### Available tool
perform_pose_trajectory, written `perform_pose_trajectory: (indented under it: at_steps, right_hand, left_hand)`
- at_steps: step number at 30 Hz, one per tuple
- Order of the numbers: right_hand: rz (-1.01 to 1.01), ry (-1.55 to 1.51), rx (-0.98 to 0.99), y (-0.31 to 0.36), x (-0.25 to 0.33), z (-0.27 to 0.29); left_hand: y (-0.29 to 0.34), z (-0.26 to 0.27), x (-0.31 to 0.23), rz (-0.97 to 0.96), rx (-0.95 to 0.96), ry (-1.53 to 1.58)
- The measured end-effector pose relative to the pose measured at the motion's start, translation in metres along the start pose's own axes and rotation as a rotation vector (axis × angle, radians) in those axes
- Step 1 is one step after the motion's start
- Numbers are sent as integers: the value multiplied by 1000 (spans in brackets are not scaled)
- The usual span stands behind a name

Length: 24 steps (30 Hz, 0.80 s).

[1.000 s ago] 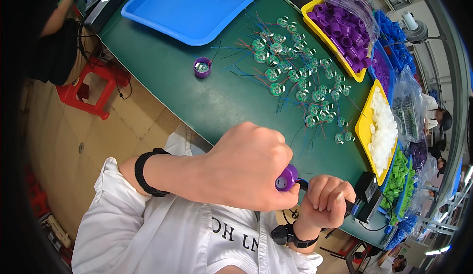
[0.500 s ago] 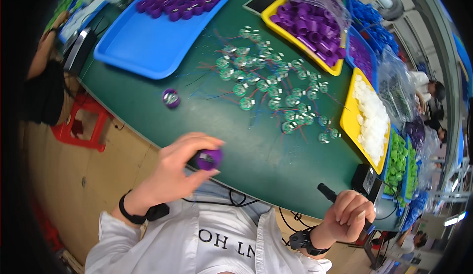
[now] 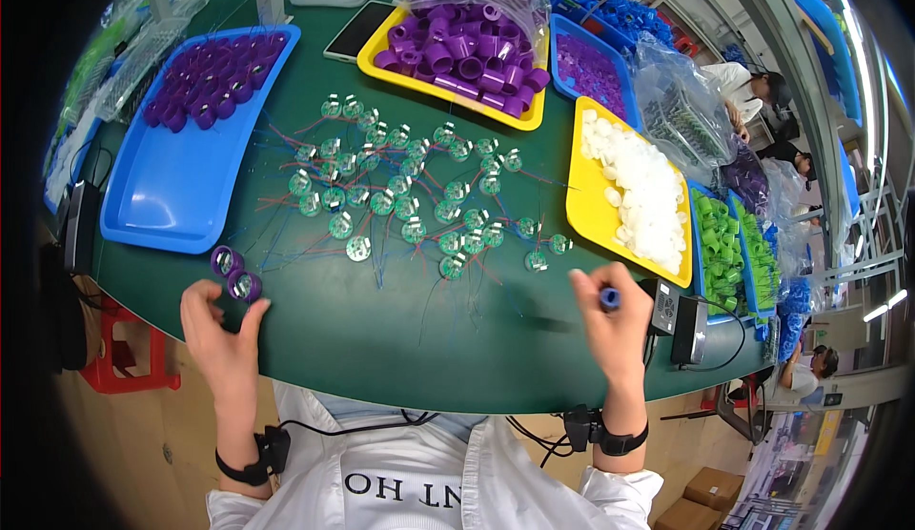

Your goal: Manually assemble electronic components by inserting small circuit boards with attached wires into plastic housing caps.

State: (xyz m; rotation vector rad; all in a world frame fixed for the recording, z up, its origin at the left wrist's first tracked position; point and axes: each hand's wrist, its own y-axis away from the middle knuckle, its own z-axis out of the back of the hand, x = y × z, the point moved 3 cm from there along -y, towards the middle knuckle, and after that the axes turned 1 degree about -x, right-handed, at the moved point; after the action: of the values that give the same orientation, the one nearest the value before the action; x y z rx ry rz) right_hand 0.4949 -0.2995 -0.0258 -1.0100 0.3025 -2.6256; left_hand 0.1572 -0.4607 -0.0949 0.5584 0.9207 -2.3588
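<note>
At the table's near left, my left hand has thumb and fingers apart, with nothing between them. Just beyond its fingertips a purple plastic ring lies on the table, a small board showing inside it. A second purple ring touches it on the far side. Over the right part of the table, my right hand is closed around a dark pen-shaped tool; only its round bluish end shows. Beyond and between the hands, many small green circuit boards with thin red and blue wires are spread out.
A blue tray at left holds purple rings at its far end. Purple rings fill a yellow tray at the back; another yellow tray holds white pieces. Black power adapters and bins of green parts stand at right.
My left hand has set the purple ring beside the other one and let go. My right hand has moved in over the table, still holding the tool. The whole view has turned.
</note>
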Motion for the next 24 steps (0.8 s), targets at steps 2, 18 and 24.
perform_pose_trajectory:
  at_steps: [2,18,24]
  right_hand:
    - [126,171,140,-6,-8,-13]
    - [522,539,364,7,-18,-19]
    - [500,518,374,25,-19,-17]
  left_hand:
    - [0,22,-11,-1,-17,-35]
    - [-203,-201,-180,-371,501,-6]
    - [-213,-252,-170,-222,358,72]
